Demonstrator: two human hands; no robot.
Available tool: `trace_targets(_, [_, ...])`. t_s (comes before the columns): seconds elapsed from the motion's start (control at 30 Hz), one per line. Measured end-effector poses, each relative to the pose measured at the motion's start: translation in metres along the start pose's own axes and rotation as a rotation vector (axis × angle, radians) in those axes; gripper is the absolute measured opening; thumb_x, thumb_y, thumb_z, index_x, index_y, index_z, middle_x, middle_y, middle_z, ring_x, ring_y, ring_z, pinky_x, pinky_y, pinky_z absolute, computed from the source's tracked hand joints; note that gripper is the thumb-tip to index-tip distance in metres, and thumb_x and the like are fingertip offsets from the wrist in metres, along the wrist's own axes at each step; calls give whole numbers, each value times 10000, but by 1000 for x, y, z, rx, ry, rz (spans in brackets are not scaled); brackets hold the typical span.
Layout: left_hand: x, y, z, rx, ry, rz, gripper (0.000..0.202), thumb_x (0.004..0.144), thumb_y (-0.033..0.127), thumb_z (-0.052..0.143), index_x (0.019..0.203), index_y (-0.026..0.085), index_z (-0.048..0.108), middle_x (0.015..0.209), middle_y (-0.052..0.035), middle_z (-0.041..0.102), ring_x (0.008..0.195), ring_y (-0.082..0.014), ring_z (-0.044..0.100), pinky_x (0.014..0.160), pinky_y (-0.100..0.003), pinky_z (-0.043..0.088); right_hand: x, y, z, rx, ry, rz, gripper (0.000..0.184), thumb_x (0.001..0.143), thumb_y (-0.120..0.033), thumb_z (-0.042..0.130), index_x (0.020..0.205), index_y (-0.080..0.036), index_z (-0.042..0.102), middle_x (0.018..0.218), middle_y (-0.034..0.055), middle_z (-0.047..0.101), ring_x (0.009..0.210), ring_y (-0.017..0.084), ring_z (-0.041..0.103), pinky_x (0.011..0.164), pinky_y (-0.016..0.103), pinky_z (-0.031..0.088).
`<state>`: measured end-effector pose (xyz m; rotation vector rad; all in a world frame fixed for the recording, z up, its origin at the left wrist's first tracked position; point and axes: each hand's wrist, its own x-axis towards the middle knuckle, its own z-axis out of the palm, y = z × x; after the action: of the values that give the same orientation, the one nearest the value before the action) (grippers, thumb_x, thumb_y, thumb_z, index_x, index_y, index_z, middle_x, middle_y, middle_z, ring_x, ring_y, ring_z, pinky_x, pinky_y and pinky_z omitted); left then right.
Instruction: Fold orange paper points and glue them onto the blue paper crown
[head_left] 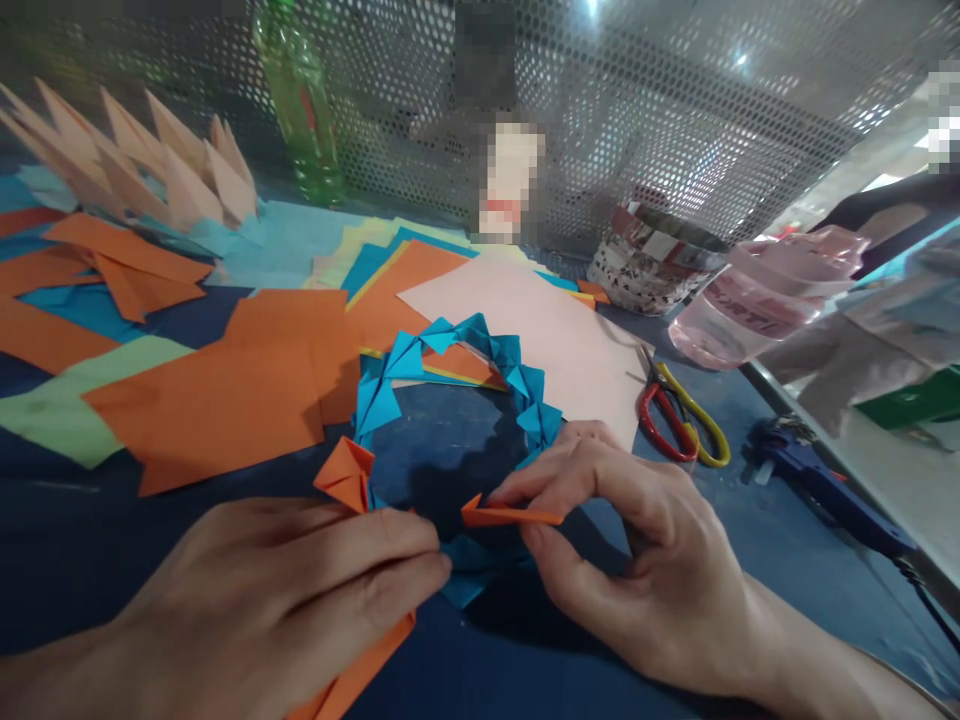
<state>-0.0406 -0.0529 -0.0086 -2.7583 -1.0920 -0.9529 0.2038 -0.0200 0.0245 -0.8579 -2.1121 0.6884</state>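
Blue folded-paper ring (390, 390) lying flat toward the near side of the dark blue bench (67, 530), its lower arc pinched by the left hand (277, 580). Closed fingers (375, 545) of that hand also press an orange folded piece (345, 475) against the ring. Right hand (637, 550) grips a narrow orange strip (517, 516) between forefinger (525, 487) and thumb (547, 560), its point directed across the ring's opening. Technique: hold each piece close to its crease, keeping the ring flat and fold edges aligned. Beyond: pink paper sheet (540, 340), loose orange sheets (217, 400), red-and-yellow-handled scissors (679, 420); blue hot-glue gun (825, 490) toward the bench's right edge.
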Motion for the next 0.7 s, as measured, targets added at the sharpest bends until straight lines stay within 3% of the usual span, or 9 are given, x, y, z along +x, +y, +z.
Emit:
trace_targets(0.3, [-13, -8, 7, -58, 12, -5, 408, 923, 301, 325, 1201, 329, 623, 1035, 54, 749, 798, -143, 702, 777, -221, 513, -2, 2, 2, -37, -19, -46, 191, 735, -26, 606, 813, -196, 570, 886, -16, 759, 709, 125, 673, 805, 359, 483])
trace_targets(0.47, [-17, -18, 5, -76, -25, 86, 426, 923, 273, 367, 1278, 313, 599, 1126, 52, 734, 795, -134, 714, 756, -205, 528, -2, 2, 2, -46, -33, -62, 208, 726, -16, 611, 813, -196, 553, 872, -22, 760, 687, 122, 665, 803, 358, 479])
trace_targets(0.7, [-15, -14, 4, -53, -64, -56, 341, 939, 264, 449, 1250, 321, 578, 1054, 50, 749, 828, -144, 727, 762, -214, 551, -3, 3, 1, -64, -46, -75, 210, 727, -29, 619, 829, -198, 547, 851, -26, 751, 688, 125, 659, 819, 369, 471])
